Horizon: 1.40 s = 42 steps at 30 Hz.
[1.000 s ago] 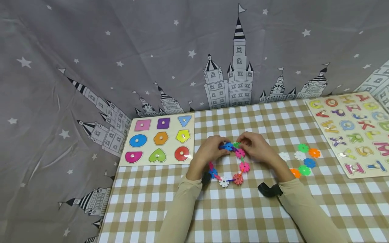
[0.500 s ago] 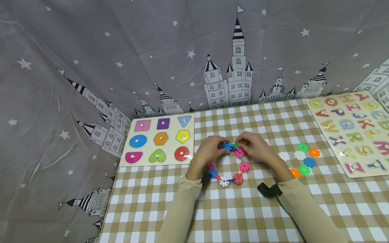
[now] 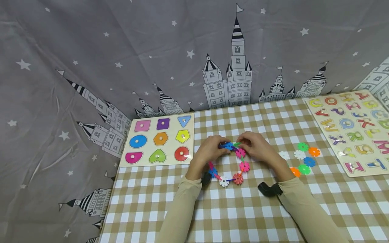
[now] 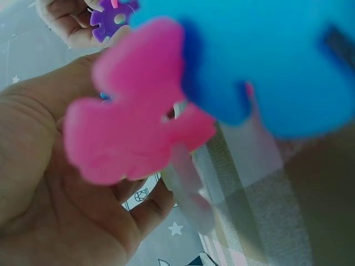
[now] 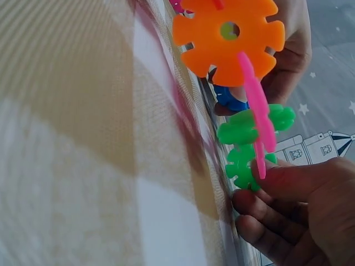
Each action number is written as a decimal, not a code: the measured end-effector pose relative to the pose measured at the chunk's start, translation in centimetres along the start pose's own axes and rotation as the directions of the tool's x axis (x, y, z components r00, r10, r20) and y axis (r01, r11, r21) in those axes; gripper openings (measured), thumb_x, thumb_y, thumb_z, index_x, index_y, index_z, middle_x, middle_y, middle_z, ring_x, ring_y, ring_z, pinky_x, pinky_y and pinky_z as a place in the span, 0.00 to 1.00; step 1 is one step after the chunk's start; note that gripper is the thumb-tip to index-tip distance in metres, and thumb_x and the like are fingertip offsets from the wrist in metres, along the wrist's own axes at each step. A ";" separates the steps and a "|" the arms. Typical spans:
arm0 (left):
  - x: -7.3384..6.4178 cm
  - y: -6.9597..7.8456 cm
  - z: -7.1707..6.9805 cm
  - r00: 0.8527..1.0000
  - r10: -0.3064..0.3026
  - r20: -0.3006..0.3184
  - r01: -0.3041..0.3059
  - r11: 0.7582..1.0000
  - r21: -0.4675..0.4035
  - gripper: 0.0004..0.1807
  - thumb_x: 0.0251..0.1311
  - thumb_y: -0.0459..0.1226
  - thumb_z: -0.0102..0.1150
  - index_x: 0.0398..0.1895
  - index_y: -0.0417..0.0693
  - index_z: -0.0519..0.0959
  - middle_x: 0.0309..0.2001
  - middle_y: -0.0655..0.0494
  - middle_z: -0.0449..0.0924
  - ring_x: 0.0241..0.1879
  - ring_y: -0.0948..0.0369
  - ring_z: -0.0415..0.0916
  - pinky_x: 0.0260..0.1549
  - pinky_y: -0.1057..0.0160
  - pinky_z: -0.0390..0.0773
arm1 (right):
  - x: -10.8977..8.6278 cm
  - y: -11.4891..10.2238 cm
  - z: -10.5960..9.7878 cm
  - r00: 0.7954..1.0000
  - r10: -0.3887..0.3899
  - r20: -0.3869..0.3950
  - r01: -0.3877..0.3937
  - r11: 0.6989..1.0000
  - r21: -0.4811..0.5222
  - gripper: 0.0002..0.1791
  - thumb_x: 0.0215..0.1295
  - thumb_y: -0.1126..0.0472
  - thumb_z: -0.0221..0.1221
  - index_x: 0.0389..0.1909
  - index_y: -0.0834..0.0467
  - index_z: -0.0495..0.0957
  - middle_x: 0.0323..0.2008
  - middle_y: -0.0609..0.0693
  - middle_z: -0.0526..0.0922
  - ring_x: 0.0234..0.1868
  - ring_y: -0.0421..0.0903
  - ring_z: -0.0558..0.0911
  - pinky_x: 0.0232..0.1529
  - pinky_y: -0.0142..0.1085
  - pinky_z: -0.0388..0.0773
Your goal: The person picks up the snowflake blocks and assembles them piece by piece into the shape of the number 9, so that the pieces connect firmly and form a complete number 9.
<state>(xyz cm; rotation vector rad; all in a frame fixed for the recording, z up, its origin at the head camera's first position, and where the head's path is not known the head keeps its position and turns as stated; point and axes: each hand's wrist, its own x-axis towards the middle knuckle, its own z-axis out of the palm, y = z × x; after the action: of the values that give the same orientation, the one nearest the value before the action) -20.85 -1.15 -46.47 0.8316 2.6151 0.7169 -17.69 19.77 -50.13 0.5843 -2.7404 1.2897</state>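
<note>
A ring of interlocking notched plastic discs (image 3: 224, 181), in pink, blue, white, red and other colours, lies in front of me in the head view. At its far left my left hand (image 3: 209, 149) pinches the chain near a blue disc (image 3: 228, 146). My right hand (image 3: 256, 146) pinches a green disc (image 5: 244, 166) between thumb and fingers at the far right of the ring. Close to the left palm, a pink disc (image 4: 138, 105) and a larger-looking blue one (image 4: 266, 61) fill the left wrist view. An orange disc (image 5: 228, 41) shows above the right fingers.
Several loose discs (image 3: 309, 162) in green, orange, blue and white lie to the right of my right hand. A shape puzzle board (image 3: 153, 135) is at the left, a letter puzzle board (image 3: 346, 162) at the right. A grey castle-print curtain (image 3: 167, 47) hangs behind the checked tablecloth (image 3: 231, 216).
Both hands keep their places at the far side of the ring. The right fingers shift slightly to the left and back, and the ring's near-right discs barely move.
</note>
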 end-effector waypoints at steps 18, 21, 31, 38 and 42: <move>0.1 0.3 0.2 0.998 0.057 0.016 -0.057 0.998 -0.007 0.18 0.59 0.40 0.67 0.52 0.45 0.83 0.48 0.53 0.85 0.48 0.59 0.81 0.51 0.62 0.77 | 0.2 -0.1 1.0 0.971 -0.206 -0.121 0.199 0.978 -0.067 0.07 0.51 0.73 0.69 0.27 0.58 0.84 0.26 0.48 0.82 0.27 0.41 0.78 0.30 0.35 0.75; 0.1 0.1 0.2 0.997 0.081 0.011 -0.081 0.997 -0.013 0.17 0.58 0.40 0.68 0.50 0.45 0.84 0.47 0.54 0.86 0.47 0.60 0.81 0.51 0.63 0.77 | 0.2 -0.1 1.2 0.965 -0.216 -0.152 0.208 0.976 -0.065 0.08 0.50 0.73 0.70 0.25 0.58 0.84 0.25 0.48 0.82 0.26 0.41 0.79 0.29 0.34 0.75; 0.2 0.2 0.3 0.993 0.116 -0.018 -0.117 0.993 -0.036 0.17 0.57 0.40 0.68 0.49 0.44 0.84 0.45 0.53 0.86 0.45 0.60 0.81 0.49 0.63 0.78 | 0.0 0.1 1.5 0.980 -0.070 -0.184 0.073 0.997 0.007 0.08 0.51 0.73 0.69 0.23 0.57 0.84 0.25 0.47 0.84 0.24 0.39 0.75 0.27 0.30 0.71; 0.3 0.1 0.5 0.999 0.051 -0.015 -0.052 0.996 -0.066 0.18 0.56 0.40 0.69 0.50 0.46 0.84 0.45 0.53 0.86 0.41 0.62 0.78 0.45 0.65 0.77 | 0.0 -0.1 1.5 0.980 -0.063 -0.191 0.071 0.997 0.037 0.06 0.52 0.73 0.69 0.25 0.59 0.85 0.27 0.51 0.85 0.26 0.42 0.78 0.29 0.31 0.73; 0.5 0.2 0.5 1.000 -0.012 0.012 0.013 0.995 -0.097 0.19 0.55 0.41 0.71 0.50 0.47 0.84 0.41 0.54 0.84 0.38 0.62 0.74 0.39 0.68 0.74 | 0.0 -0.2 1.3 0.985 -0.076 -0.154 0.081 0.996 0.024 0.05 0.53 0.73 0.68 0.28 0.60 0.85 0.28 0.51 0.84 0.28 0.43 0.79 0.31 0.32 0.74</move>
<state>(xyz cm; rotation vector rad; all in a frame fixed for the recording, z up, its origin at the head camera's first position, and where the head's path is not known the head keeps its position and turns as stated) -20.91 -0.57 -46.84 0.7883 2.5507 0.8259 -17.53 18.66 -50.85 0.5641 -2.5529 1.3026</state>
